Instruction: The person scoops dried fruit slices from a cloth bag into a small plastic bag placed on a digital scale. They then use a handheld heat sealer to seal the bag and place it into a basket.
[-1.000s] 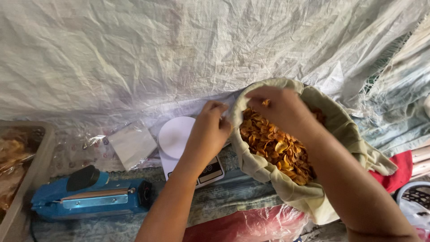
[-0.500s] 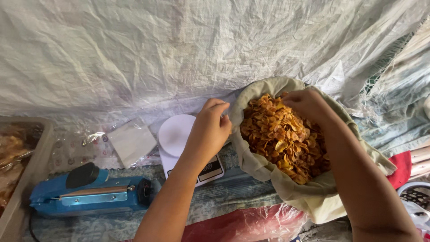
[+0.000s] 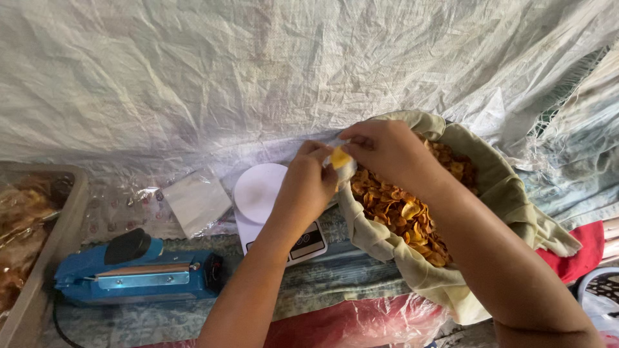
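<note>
The head camera looks down at two bare arms reaching over a cluttered counter. The left hand and the right hand meet just above the near rim of a cloth sack. Both hands have their fingers pressed together, pinching a small clear bag between them. One yellow chip shows at the mouth of that bag, right between the two hands. The sack is open and full of golden chips, which lie just under the right hand.

Below the left hand sits a white kitchen scale with a round plate. To its left lies a flat stack of clear bags. A blue heat sealer rests near the front edge. At the far left is a tray with more packed snacks. A white woven sheet hangs behind everything.
</note>
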